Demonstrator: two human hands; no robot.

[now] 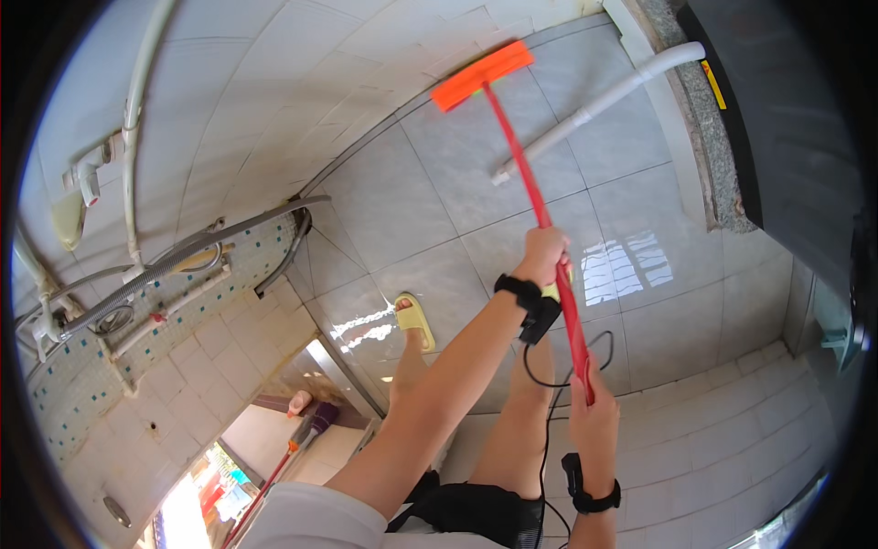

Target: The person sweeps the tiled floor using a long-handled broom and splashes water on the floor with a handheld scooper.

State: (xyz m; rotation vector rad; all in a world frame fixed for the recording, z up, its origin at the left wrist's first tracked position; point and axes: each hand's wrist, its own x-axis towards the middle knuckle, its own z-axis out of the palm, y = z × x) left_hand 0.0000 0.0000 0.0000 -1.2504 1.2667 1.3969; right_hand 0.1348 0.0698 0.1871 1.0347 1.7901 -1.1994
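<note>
Grip on red pole [532,188], two-handed; all places given relative to orange head [482,73]. L hand [546,254], the nearer of the two to the orange head, is wrapped round the shaft approx. midway; R hand [594,398], farthest from the orange head, is closed on the butt end. Neither hand is released. Spacing prob. serves control: R hand to anchor & push, L hand to steer, b/c a long shaft w/ its load at the tip is hard to aim from one point.

Orange head itself lies well beyond both hands, at the far end of the shaft, slightly L of the line of the grip. It is set lengthwise along the seam where tile floor [412,220] meets tiled wall [302,119]; this angle prob. lets its long edge follow the wall base. Firm contact w/ wall cannot be told from this view.

White pipe [622,92] slants in from R of the orange head, its free end on the near side; the shaft passes over it, touching or not unclear. Yellow sandal [416,320] is on the near side of the orange head, toward the L, well apart from it, prob. placed for a stable stance. Grey hose [178,260] runs farther L & nearer than the orange head.
</note>
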